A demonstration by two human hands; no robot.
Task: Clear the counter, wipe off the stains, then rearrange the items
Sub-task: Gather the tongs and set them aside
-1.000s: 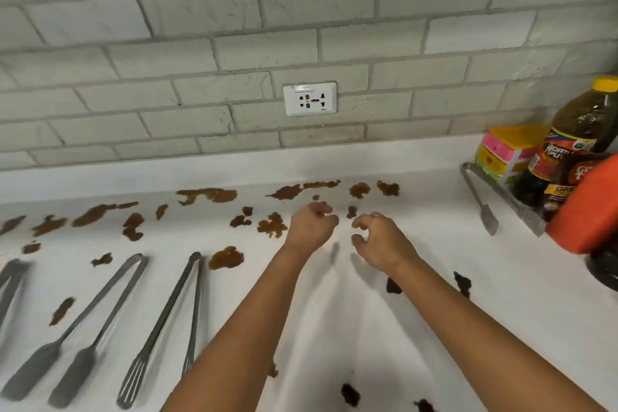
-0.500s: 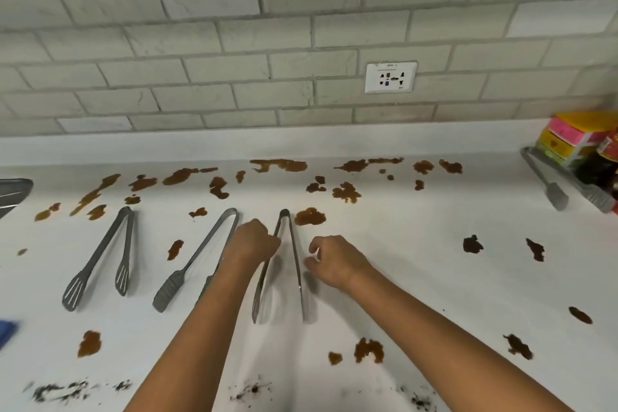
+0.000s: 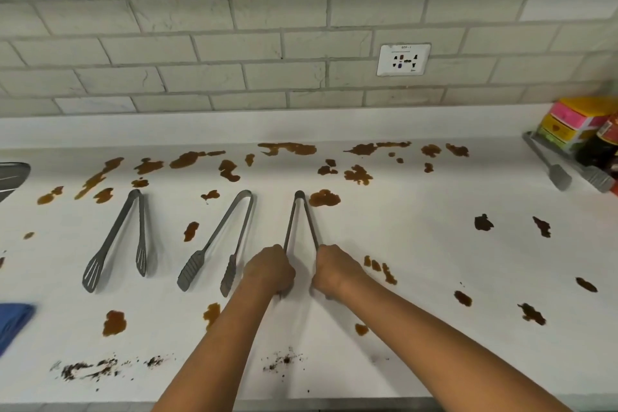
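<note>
Bench (image 3: 418, 264) clearing has only just started: half a second ago both hands were reaching beside the rightmost tongs (image 3: 300, 217); now the left hand (image 3: 270, 269) grips one arm and the right hand (image 3: 336, 266) grips the other, fingers curled round the lower ends. The tongs lie on the bench, hinge pointing at the wall, beside a brown stain (image 3: 323, 198). Two more tongs (image 3: 219, 239) wait to the left, so wiping looks some way off.
</note>
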